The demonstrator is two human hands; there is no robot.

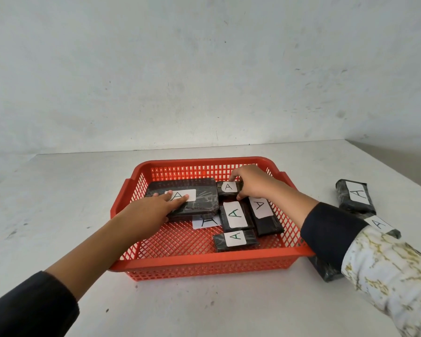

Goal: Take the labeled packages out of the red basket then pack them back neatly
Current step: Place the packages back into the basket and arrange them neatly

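A red mesh basket (204, 262) sits on the white table and holds several black wrapped packages with white "A" labels. My left hand (146, 211) grips the near edge of the large package (199, 198) at the basket's back left, fingers lying over its label. My right hand (254, 182) pinches a small package (226, 187) at the back right. Two long packages (236, 216) (265, 215) lie side by side in the middle right, a small one (235, 239) in front of them. A loose label or hidden package (206, 222) peeks out under the large one.
Outside the basket on the right lie three more labeled packages: one far right (355, 195), one partly under my right sleeve (382, 224), and one by the basket's front right corner (326, 267). The table's back edge meets a grey-white wall.
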